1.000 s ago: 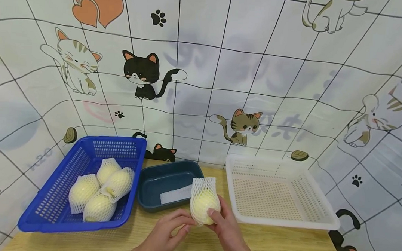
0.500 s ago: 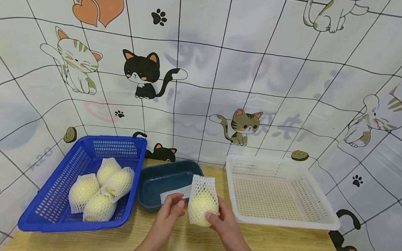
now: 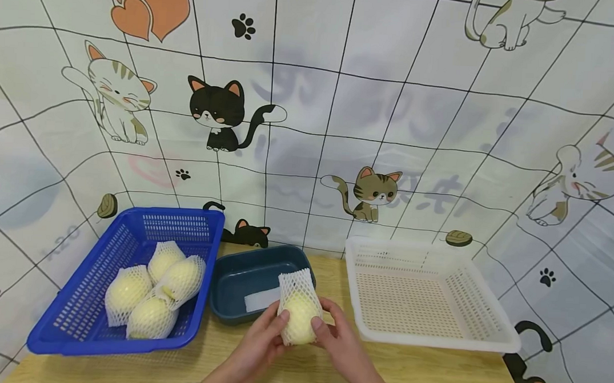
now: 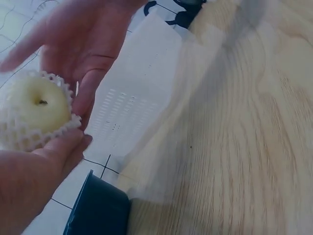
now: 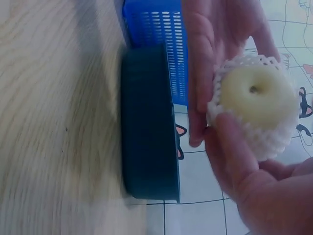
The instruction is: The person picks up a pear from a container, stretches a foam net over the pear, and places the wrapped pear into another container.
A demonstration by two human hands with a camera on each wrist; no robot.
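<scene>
A round, pale yellow fruit [image 3: 300, 320] with a dimpled end is held between both hands over the front of the table, inside a white foam net [image 3: 297, 279]. The net's loose end points up and away. My left hand [image 3: 259, 341] holds it from the left, thumb on the netting and fingers underneath. From the right, my right hand [image 3: 344, 344] grips it with the thumb on its near side. In the right wrist view the fruit's bare end [image 5: 253, 90] shows through the net's opening. Several more netted fruits [image 3: 149, 316] lie in the blue basket [image 3: 43, 340].
A dark teal tub [image 3: 225, 308] stands behind the hands, with a flat white foam net [image 3: 261, 300] in it. To the right is a white perforated basket [image 3: 434, 337]. All stand on a wooden table [image 3: 407, 373] before a cat-print sheet [image 3: 300, 111].
My left hand let go of the fruit, lifted away to the left, then came back to hold it. The fruit has shifted slightly left, its net now tilted left.
</scene>
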